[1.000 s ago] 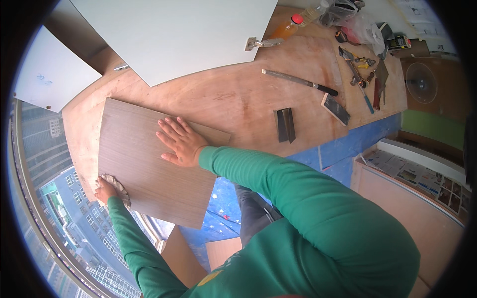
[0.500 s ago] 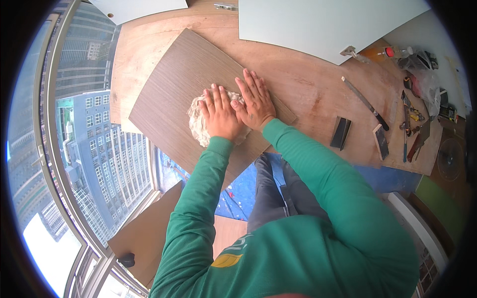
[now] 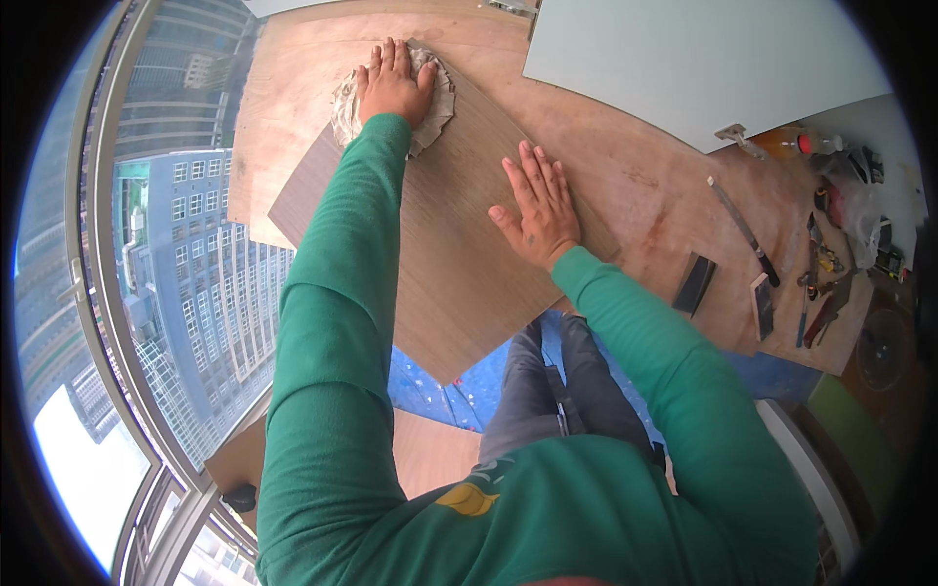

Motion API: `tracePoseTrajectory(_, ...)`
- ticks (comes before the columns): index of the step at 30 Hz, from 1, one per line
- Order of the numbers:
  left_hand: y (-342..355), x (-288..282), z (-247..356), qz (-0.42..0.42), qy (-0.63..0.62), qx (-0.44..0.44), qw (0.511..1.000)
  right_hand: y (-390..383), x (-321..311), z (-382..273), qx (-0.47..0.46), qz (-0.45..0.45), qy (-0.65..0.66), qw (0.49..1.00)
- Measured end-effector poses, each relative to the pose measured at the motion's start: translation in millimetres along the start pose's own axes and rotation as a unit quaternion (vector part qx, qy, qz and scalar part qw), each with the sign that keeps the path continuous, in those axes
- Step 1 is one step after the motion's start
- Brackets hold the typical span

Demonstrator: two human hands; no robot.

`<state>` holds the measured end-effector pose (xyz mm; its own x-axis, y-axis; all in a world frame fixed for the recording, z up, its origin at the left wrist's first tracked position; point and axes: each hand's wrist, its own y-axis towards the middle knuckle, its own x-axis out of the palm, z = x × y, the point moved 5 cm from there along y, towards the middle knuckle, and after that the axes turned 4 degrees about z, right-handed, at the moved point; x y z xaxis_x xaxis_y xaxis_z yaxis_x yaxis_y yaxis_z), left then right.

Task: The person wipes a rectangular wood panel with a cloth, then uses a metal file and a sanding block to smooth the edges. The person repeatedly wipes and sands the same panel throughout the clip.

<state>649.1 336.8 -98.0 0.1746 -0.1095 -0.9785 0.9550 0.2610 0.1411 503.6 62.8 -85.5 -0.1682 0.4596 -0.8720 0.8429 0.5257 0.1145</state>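
Note:
A brown wood-grain panel lies at an angle on the worktable, its near corner jutting past the table's front edge. My left hand is flat, fingers stretched forward, on a crumpled cream cloth at the panel's far corner. Part of the cloth hangs over the panel's left edge, and the hand covers its middle. Toward the panel's right side my right hand rests palm down on the bare surface, thumb spread and nothing held.
On the pinkish plywood table lie a long dark-handled tool, a black block, a sanding block and several hand tools. A pale cabinet door stands at far right. Tall windows line the left.
My left hand has slid the cloth from the panel's middle to its far corner. My right hand has come off the cloth onto the bare panel, and the hands are now apart.

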Motion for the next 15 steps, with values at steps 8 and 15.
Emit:
tracePoseTrajectory(8,39,10,4,-0.004,-0.003,-0.007,1.0,1,1,-2,0.002,-0.004,-0.021,1.0)
tracePoseTrajectory(15,-20,9,32,-0.01,-0.021,0.113,0.993,0,0,0,0.003,-0.003,-0.033,0.999)
